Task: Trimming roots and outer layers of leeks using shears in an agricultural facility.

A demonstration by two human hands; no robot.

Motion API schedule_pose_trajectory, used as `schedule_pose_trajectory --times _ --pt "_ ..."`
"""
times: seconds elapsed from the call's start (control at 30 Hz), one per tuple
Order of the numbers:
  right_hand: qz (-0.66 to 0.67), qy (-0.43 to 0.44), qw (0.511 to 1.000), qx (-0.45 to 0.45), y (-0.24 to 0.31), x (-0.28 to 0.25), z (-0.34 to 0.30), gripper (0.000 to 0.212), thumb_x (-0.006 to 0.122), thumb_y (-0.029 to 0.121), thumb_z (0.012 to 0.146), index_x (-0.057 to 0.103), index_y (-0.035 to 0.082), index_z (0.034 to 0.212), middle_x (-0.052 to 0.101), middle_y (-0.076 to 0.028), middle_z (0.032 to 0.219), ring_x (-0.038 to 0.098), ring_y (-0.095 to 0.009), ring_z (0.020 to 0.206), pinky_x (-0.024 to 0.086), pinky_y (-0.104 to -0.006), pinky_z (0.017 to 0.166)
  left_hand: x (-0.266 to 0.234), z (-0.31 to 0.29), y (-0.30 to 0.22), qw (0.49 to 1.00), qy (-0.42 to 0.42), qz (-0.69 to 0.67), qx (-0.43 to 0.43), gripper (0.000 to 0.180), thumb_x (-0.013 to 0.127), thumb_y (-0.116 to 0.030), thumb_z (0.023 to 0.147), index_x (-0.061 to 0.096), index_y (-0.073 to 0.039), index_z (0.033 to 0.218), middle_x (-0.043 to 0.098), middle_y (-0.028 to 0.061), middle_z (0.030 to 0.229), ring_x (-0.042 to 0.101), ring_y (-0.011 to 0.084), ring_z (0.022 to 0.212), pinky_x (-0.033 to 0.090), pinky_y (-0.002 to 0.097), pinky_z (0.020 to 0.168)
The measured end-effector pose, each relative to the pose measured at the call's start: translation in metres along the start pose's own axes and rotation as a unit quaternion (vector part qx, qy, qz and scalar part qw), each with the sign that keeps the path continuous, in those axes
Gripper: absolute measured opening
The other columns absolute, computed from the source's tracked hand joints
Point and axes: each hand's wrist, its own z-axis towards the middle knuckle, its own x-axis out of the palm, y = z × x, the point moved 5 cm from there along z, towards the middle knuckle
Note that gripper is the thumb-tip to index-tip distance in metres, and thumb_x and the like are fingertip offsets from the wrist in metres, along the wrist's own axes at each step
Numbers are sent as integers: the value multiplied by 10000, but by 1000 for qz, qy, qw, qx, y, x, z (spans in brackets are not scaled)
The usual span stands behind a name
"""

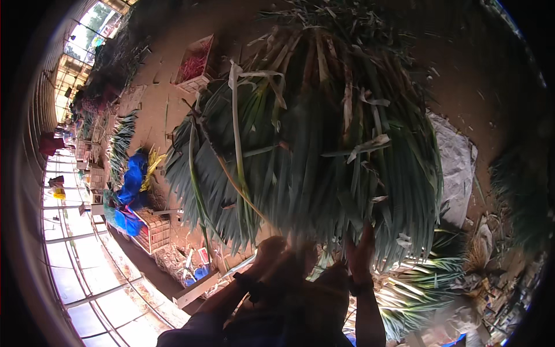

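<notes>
A big heap of green onions point(300, 168) spreads in front of me, its dark green leaves fanning toward my body. My left hand point(270, 250) is curled at the near edge of the heap, by the leaf tips. A thin brown withered stalk point(228, 173) runs down the leaves toward it; whether the fingers hold that stalk or leaf ends is too dark to tell. My right hand point(361, 253) touches the leaf tips farther right, its fingers partly lost among the leaves. Loose pale leaves point(237, 115) lie across the top.
A crate of red strands point(196, 63) stands beyond the heap at left. Another crate point(153, 231) with blue cloth point(133, 179) is nearer on the left. More green onions point(416, 289) lie at lower right, beside a grey-white sheet point(454, 168). Brown ground point(457, 75) surrounds the heap.
</notes>
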Motion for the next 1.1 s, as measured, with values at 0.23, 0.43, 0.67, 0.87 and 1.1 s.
schedule_pose_trajectory --times 0.23,0.43,0.67,0.87,1.1 --pt "-96 9 987 130 11 94 65 1260 782 613 717 127 -42 1572 293 -292 1570 232 -449 1475 170 -598 1191 -20 54 -55 982 -150 41 109 375 768 -216 854 649 -22 1152 678 124 972 646 222 871 526 374 757" --pt "-160 17 972 171 -31 89 97 1096 815 558 692 334 -31 1482 501 -278 1407 519 -451 1260 451 -522 1011 -2 88 -99 977 -175 100 72 689 782 -227 830 462 -23 1405 529 206 1335 526 371 1222 467 447 983" --pt "29 62 969 236 -44 -16 136 559 802 190 757 635 -9 1251 688 -131 1185 652 -262 1044 526 -393 900 6 106 -91 980 -185 33 57 826 836 -279 781 396 -17 1429 535 228 1304 549 421 1187 464 484 994" --pt "226 72 958 162 -45 -58 218 553 823 159 746 641 -13 1239 689 -125 1153 642 -224 1019 523 -343 883 22 143 -56 991 -133 4 9 916 851 -417 744 378 -4 1411 580 246 1235 600 434 1118 504 498 925" --pt "196 197 953 123 -95 52 174 572 806 144 784 600 16 1302 676 -119 1187 651 -226 1035 532 -375 889 51 150 -55 985 -141 -66 -73 859 761 -418 863 332 18 1466 670 186 1115 666 320 1044 553 419 855"
